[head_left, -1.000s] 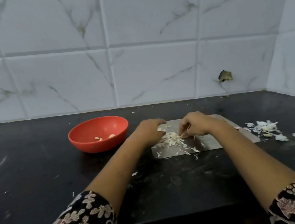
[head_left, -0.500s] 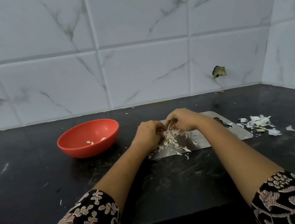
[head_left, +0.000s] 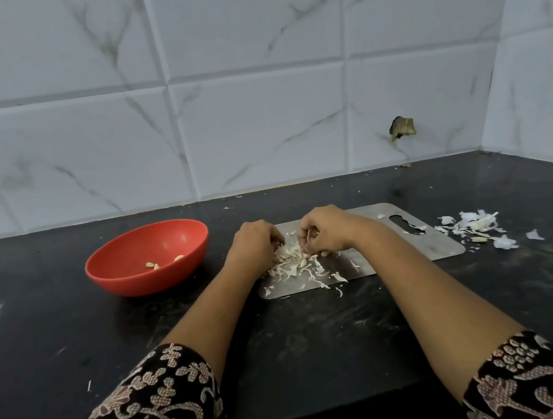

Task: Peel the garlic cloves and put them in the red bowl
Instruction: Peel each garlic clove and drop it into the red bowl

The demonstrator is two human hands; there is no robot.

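Right hand (head_left: 326, 230) pinches what looks like a clove (head_left: 307, 240) over the peel pile (head_left: 293, 264) — left hand (head_left: 254, 242) curled, its hold impossible to tell — red bowl (head_left: 145, 281) near for drop-offs.

- Back wall (head_left: 257, 115): large glossy white tiles with grey marble veining and thin grout lines in a grid.
- Side wall (head_left: 542, 75): on the right, same tile, meets the back wall in a vertical corner.
- Broken hole (head_left: 403, 127): low in a back-wall tile near that corner, dark with a ragged edge and a crack running down-left.
- Countertop (head_left: 60, 354): black polished stone, butts against both walls, with pale streaks and smudges on the surface.
- Counter front edge (head_left: 326, 414): visible at the bottom of the view, dark below it.
- Light: soft, cool and even, with dull reflections on the stone.
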